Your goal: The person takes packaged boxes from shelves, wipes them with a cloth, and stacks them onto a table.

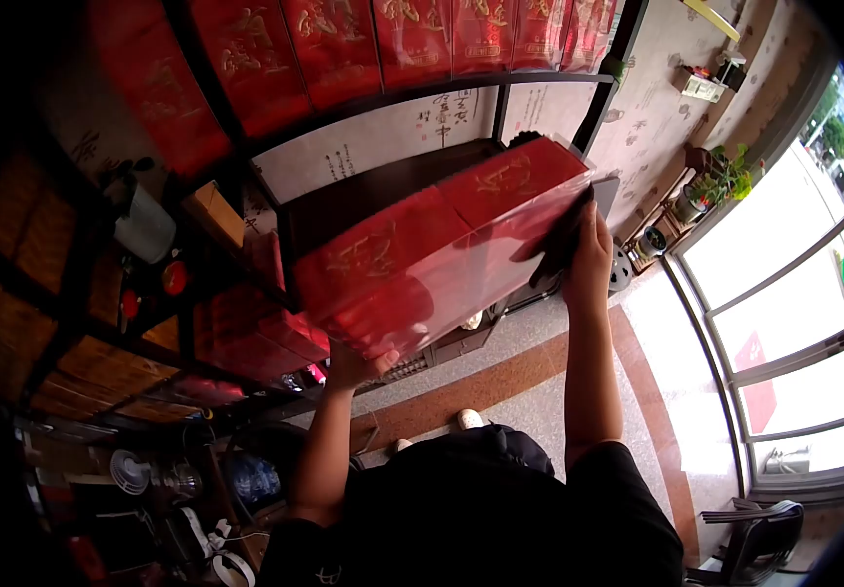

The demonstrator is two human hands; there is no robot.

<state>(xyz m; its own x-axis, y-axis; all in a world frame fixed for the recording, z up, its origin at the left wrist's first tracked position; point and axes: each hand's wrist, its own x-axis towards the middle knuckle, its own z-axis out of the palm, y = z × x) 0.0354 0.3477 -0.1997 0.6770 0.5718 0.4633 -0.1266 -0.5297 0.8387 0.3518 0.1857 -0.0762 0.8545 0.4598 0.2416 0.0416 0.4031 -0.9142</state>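
Between my two hands is a long pack of red gift boxes (446, 240) with gold lettering, wrapped in clear glossy plastic. My left hand (358, 366) grips its lower left end, the thumb lying on the near face. At the opposite end, my right hand (586, 256) is closed on the upper right corner, its fingers partly in shadow. The pack tilts up towards the right, in front of a dark shelf board (387, 178). Whether it touches that board I cannot tell.
Upright red boxes (334, 54) line the shelf above. At left, more shelves hold a grey container (145, 227), a brown box (216, 217) and red packs (246, 328). A potted plant (725, 176) and glass doors (794, 323) are right; a black chair (759, 538) stands lower right.
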